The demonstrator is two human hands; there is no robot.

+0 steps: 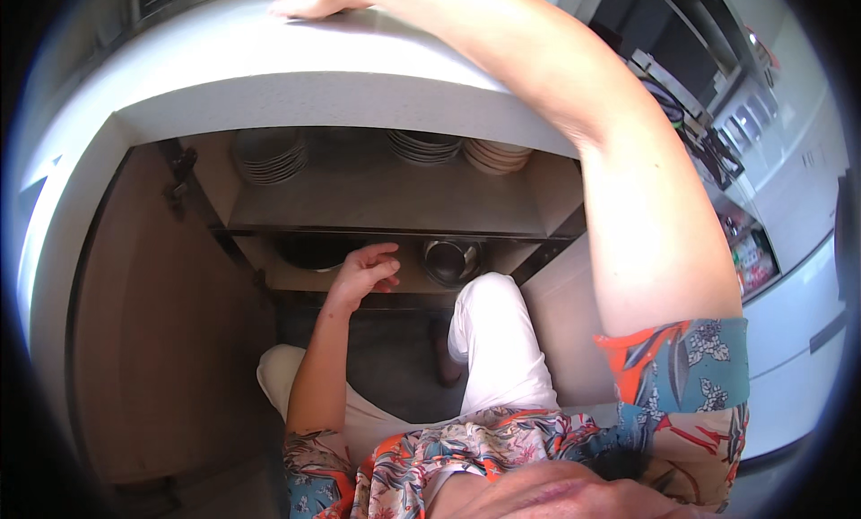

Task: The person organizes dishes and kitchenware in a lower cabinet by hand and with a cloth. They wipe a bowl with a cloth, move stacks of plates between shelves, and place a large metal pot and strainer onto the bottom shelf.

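Note:
Before an open lower cabinet, my left hand [366,270] hangs in front of its lower shelf, fingers loosely bent and apart, holding nothing. To its right on that shelf stands a round metal pot [451,260]. Left of the hand lies a dark round pan or dish [313,253], partly in shadow. Far up, my right hand [319,1] rests on the white countertop [222,48], with no object visible in it. On the upper shelf stand a stack of plates [269,159] at left, a stack of bowls or dishes [424,147] and a lighter stack [496,157] at right.
The left cabinet door [168,330] stands open on its hinges, and a pale panel [572,317] flanks the right side. The countertop edge overhangs the shelves. My bent knees are close to the cabinet. At far right are white drawers [794,357] and an open compartment with packages [750,256].

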